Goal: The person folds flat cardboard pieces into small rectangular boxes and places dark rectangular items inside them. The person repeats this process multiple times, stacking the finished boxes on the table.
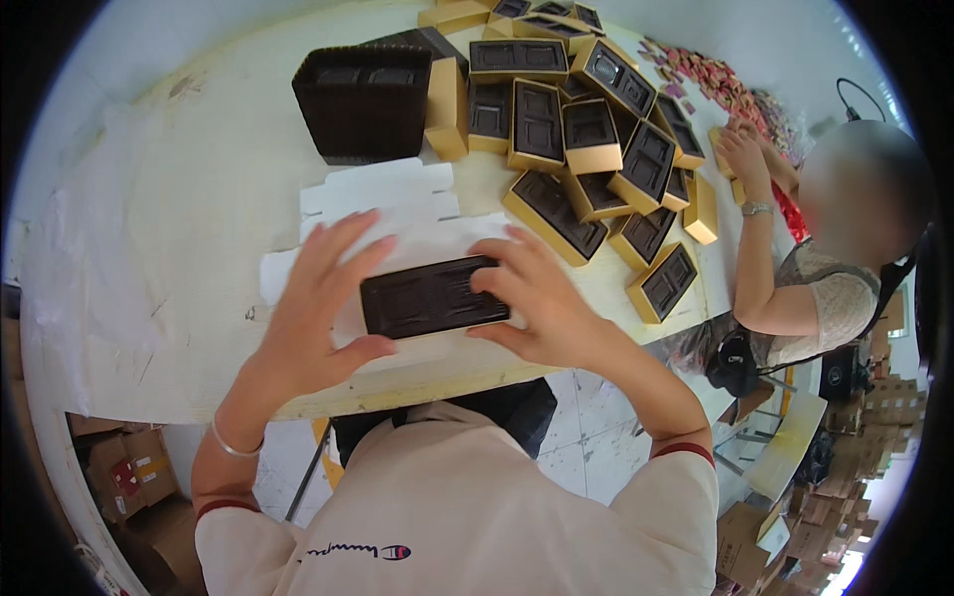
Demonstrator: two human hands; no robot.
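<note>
In front of me a shallow gold box with a black plastic tray point(427, 298) in it lies on the table, slightly tilted to the right. My right hand point(542, 298) grips its right end, fingertips on the tray and thumb at the near edge. Around the left end is my left hand point(323, 303), fingers spread apart, the thumb by the near left corner. Beneath and behind the box, an unfolded white card blank point(383, 189) is partly hidden by the box and my hands.
A stack of black trays point(363, 114) stands behind the card. Several gold boxes with black trays point(537, 124) are heaped at the back right. Small red and pink pieces point(715, 84) lie beyond. A co-worker point(825, 288) sits at the right, hands on the table point(199, 228).
</note>
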